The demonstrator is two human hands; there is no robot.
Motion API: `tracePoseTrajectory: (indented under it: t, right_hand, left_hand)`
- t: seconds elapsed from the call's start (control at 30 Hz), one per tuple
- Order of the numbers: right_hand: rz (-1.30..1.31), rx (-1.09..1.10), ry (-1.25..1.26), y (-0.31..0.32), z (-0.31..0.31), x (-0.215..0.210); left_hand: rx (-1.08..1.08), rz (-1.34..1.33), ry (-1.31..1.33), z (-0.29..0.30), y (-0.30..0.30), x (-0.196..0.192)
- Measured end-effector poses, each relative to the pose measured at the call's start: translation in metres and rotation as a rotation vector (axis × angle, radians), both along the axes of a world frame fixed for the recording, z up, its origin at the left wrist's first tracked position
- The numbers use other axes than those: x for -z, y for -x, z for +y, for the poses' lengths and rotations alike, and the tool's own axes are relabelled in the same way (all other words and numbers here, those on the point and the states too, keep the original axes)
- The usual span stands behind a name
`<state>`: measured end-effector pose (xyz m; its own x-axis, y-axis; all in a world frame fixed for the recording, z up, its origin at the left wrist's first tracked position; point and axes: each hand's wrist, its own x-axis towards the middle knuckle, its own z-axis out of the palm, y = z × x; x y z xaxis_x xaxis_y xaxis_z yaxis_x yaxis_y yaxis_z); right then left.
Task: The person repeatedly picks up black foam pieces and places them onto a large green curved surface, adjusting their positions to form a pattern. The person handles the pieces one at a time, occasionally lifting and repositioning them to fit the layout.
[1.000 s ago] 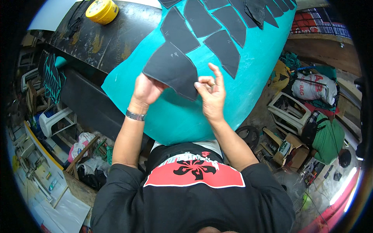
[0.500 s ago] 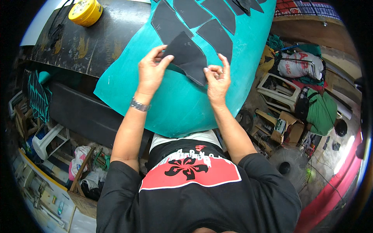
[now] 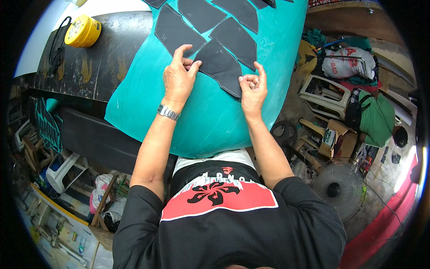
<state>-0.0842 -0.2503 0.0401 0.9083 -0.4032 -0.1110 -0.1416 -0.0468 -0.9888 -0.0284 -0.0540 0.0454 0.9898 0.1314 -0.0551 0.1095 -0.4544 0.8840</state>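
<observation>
A worker wears a black short-sleeved T-shirt [image 3: 242, 237] printed with a white-edged red panel [image 3: 260, 199], a black flower [image 3: 212, 193] with red stars, above white bottoms [image 3: 242, 156]; a silver link band [image 3: 168, 112] circles the left wrist.

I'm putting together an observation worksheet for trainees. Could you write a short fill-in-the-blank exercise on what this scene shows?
1. The left hand and the right hand touch the same cut piece, which is coloured ____.
2. The round tub on the dark tabletop is coloured ____.
3. The fan stands on the person's ____ side.

Missing words: black; yellow; right
</observation>
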Motion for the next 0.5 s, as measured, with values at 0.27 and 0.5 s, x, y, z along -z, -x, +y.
tracePoseTrajectory:
  t: [0.27,0.5]
  right_hand:
    - [0.016,0.013,-0.001,-0.0037,-0.0040,-0.0015]
    - [0.020,0.020,-0.010,-0.0054,-0.0057,0.0005]
  left_hand:
    - [0.017,0.069,-0.011,-0.0026,-0.0017,0.0002]
    - [0.008,0.040,-0.016,-0.0044,-0.0013,0.0003]
